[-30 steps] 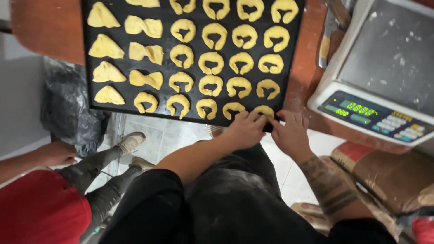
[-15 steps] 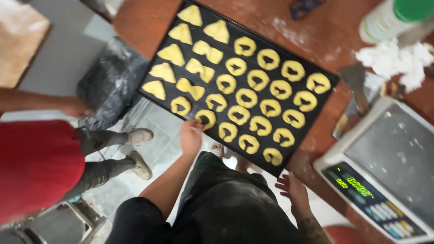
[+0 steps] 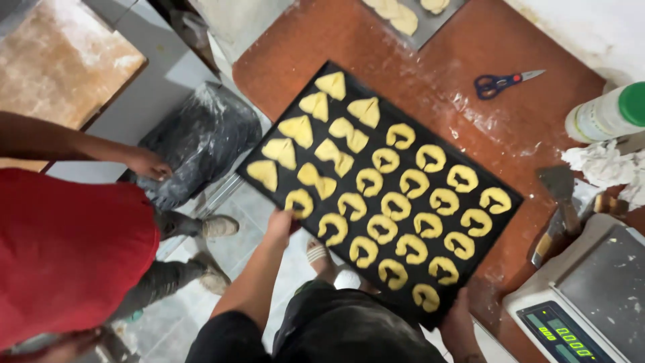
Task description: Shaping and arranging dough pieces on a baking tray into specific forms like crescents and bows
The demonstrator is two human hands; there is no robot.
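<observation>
A black baking tray (image 3: 316,214) full of several yellow dough pieces (image 3: 386,202) lies askew, partly on a reddish-brown counter and partly hanging over the floor. The pieces at its left end are folded triangles and bows; the others are curled rings. My left hand (image 3: 279,225) grips the tray's near left edge. My right hand (image 3: 458,323) holds the near right corner from below, its fingers hidden under the tray.
A person in a red shirt (image 3: 67,249) stands at left, one hand (image 3: 148,163) on a black plastic bag (image 3: 198,141). On the counter (image 3: 430,60) lie blue scissors (image 3: 500,82), a scraper (image 3: 557,208), a green-capped bottle (image 3: 605,114), crumpled paper and a digital scale (image 3: 584,302).
The view has swung and the tray now sits diagonally, farther off the counter edge. My hands, together at the near edge before, now hold the tray well apart.
</observation>
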